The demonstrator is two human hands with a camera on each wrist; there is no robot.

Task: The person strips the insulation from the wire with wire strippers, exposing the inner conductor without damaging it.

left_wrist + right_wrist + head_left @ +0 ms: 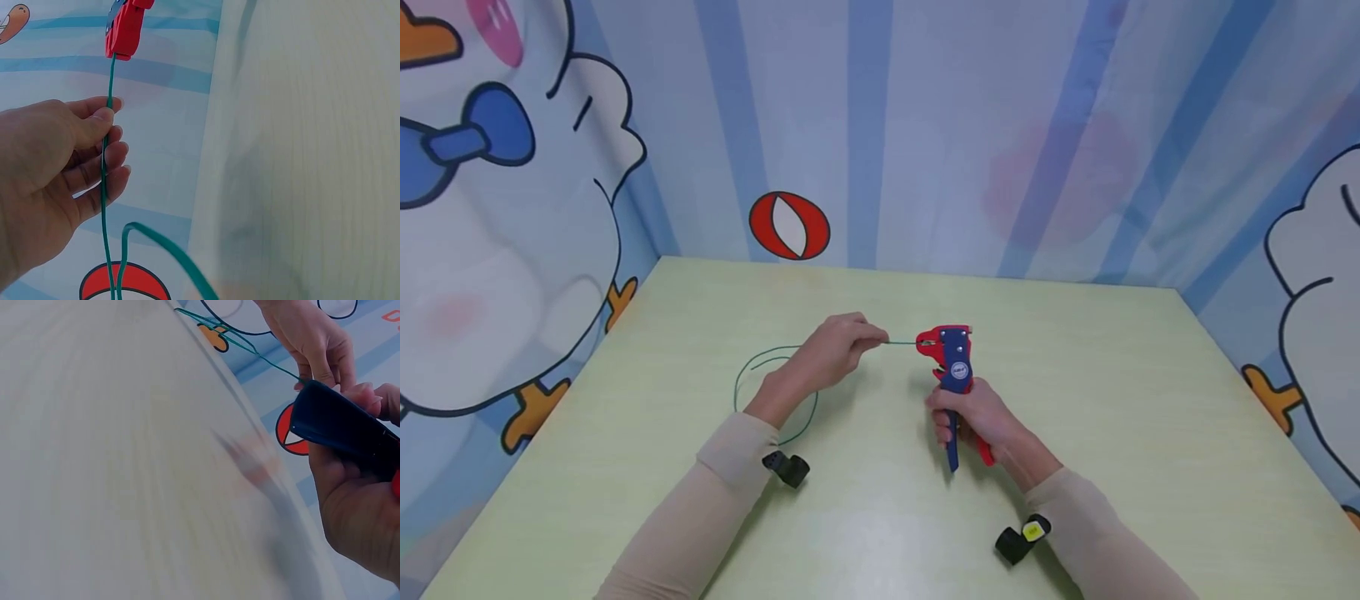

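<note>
A red and blue wire stripper (956,358) stands upright in my right hand (981,414), whose fingers curl round its handles. My left hand (835,350) pinches a thin green wire (902,342) between thumb and forefinger, left of the tool. From that pinch the wire runs straight to the tool's red jaws; the left wrist view shows its end meeting the red head (125,31). How deep it sits inside is hidden. In the right wrist view a dark blue handle (344,422) lies across my right palm (359,515).
Loose loops of the green wire (736,383) hang or lie round my left wrist. The pale table (880,517) ends at a printed curtain (925,150) behind it. A small black camera is strapped at each sleeve.
</note>
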